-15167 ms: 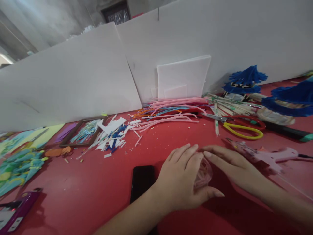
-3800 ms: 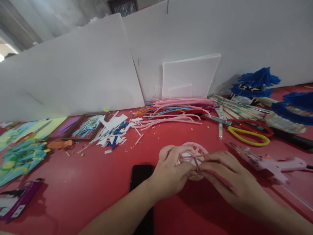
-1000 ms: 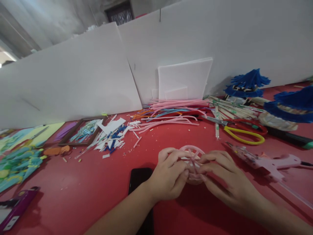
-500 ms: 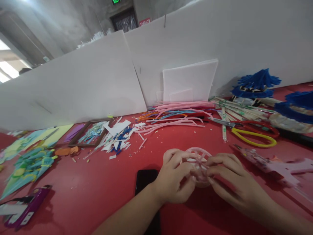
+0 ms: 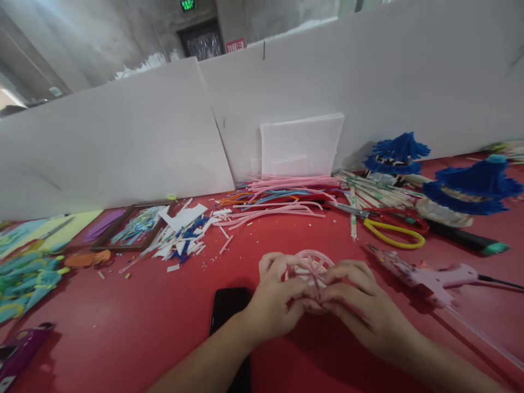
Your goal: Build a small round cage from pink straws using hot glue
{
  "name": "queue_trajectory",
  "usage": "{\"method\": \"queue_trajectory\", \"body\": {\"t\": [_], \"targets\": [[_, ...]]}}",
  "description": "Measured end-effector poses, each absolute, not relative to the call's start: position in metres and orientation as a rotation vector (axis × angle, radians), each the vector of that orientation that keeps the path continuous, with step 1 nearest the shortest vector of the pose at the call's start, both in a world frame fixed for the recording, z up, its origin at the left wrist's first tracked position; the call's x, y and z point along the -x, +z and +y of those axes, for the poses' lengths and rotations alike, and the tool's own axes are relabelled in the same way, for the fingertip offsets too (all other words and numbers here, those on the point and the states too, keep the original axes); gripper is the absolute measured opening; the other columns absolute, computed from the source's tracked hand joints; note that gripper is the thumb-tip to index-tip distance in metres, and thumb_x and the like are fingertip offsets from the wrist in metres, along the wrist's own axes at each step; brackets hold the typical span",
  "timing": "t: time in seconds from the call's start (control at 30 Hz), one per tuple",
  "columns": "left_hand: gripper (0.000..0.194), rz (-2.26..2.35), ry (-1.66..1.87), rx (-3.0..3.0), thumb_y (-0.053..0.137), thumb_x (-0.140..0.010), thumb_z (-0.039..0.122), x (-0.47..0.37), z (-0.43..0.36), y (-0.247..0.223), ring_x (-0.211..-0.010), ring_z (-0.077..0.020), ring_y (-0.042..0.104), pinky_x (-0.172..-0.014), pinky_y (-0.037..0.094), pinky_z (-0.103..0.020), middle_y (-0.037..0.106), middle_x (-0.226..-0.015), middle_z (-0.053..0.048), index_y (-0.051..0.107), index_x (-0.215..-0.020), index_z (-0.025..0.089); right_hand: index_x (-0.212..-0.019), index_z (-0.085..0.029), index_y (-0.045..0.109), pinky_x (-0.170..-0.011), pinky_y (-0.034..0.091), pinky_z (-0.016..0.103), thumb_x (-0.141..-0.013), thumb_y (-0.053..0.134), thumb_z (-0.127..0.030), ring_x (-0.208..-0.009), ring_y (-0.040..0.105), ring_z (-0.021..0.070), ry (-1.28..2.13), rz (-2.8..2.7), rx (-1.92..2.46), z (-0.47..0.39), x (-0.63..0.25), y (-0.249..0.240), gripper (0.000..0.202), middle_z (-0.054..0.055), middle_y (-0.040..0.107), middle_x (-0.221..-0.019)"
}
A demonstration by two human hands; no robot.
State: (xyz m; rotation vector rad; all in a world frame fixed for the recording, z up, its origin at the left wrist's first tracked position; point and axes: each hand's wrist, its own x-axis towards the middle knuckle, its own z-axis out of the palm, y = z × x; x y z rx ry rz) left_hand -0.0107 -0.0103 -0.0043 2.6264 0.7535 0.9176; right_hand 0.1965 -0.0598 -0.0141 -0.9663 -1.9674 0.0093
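A small round pink craft piece (image 5: 314, 268), with strips that cross at its middle like wheel spokes, is held between both hands above the red table (image 5: 135, 316). My left hand (image 5: 280, 297) grips its left side, fingers curled around the edge. On the right side my right hand (image 5: 360, 297) pinches it with thumb and fingertips near the crossing strips. The fingers hide much of its lower part. A black phone (image 5: 230, 305) lies under my left forearm.
A pink glue gun (image 5: 440, 281) and yellow-and-red-handled scissors (image 5: 395, 234) lie right. Pink strips (image 5: 286, 210), wooden sticks (image 5: 368, 191) and blue-roofed models (image 5: 397, 155) stand behind. Paper scraps (image 5: 186, 218), a brown frame (image 5: 118, 245) and a purple tool (image 5: 24, 349) are left.
The view has swung to the right, so the objects appear farther left. Both hands still hold the pink piece, with little change in their grip.
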Motion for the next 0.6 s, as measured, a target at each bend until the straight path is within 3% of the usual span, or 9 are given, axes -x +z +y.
{"method": "queue_trajectory", "body": {"t": [0.17, 0.37, 0.5, 0.6], "targets": [[0.013, 0.820, 0.961, -2.576, 0.062, -0.092, 0.030, 0.009, -0.012, -0.008, -0.107, -0.0250, 0.052, -0.097, 0.041, -0.042, 0.066, -0.116, -0.007, 0.074, -0.088, 0.026, -0.080, -0.026, 0.063, -0.069, 0.052, 0.033, -0.094, 0.055, -0.019, -0.083, 0.060, 0.0190, 0.042, -1.885, 1.082, -0.063, -0.188, -0.017, 0.018, 0.004, 0.064, -0.085], [0.019, 1.077, 1.221, -2.496, 0.053, -0.089, 0.011, 0.005, -0.011, -0.012, -0.105, -0.0248, 0.054, -0.093, 0.043, -0.043, 0.067, -0.113, -0.008, 0.067, -0.094, 0.023, -0.108, -0.029, 0.067, -0.088, 0.053, 0.041, -0.098, 0.050, -0.036, -0.097, 0.066, 0.0224, -0.093, -1.905, 1.264, -0.023, -0.245, -0.010, 0.021, 0.006, 0.071, -0.100], [0.025, 1.317, 1.306, -2.408, 0.047, -0.091, 0.007, 0.005, -0.006, -0.017, -0.108, -0.0258, 0.055, -0.096, 0.042, -0.046, 0.066, -0.113, -0.009, 0.065, -0.100, 0.022, -0.093, -0.021, 0.071, -0.090, 0.051, 0.040, -0.102, 0.041, -0.043, -0.099, 0.066, 0.0234, -0.052, -1.876, 1.526, 0.041, -0.314, 0.013, 0.039, 0.007, 0.069, -0.093], [0.026, 1.358, 1.377, -2.353, 0.045, -0.091, 0.008, 0.003, -0.006, -0.017, -0.110, -0.0256, 0.056, -0.098, 0.042, -0.046, 0.065, -0.114, -0.011, 0.061, -0.108, 0.020, -0.113, -0.020, 0.067, -0.087, 0.055, 0.037, -0.105, 0.037, -0.042, -0.106, 0.065, 0.0201, 0.013, -1.827, 1.698, 0.086, -0.345, 0.025, 0.038, 0.004, 0.066, -0.115]]}}
